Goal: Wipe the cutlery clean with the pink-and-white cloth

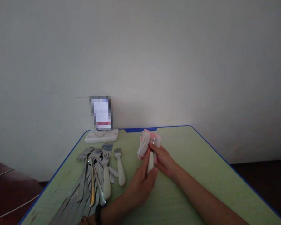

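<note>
White-handled fork (150,162) in the head view: a smooth, pale, rounded handle with a short metal head, tines pointing to the far side, held above the middle of the table (192,150). Its tines lie against a folded cloth (144,144), white with pink edges. The left hand (140,184) has its fingers curled closed around the handle; the right hand (165,158) is closed too, its thumb pressing on the fork's head with the cloth behind.

The tabletop is light green with a blue rim. On the left lies a pile of metal cutlery (85,184), with a small fork (120,168) just to its right. At the far left, a device with a blurred screen (102,113) stands by a white block (101,136). Beyond rises a plain grey wall (154,56); dark reddish floor (4,193) shows at left.
</note>
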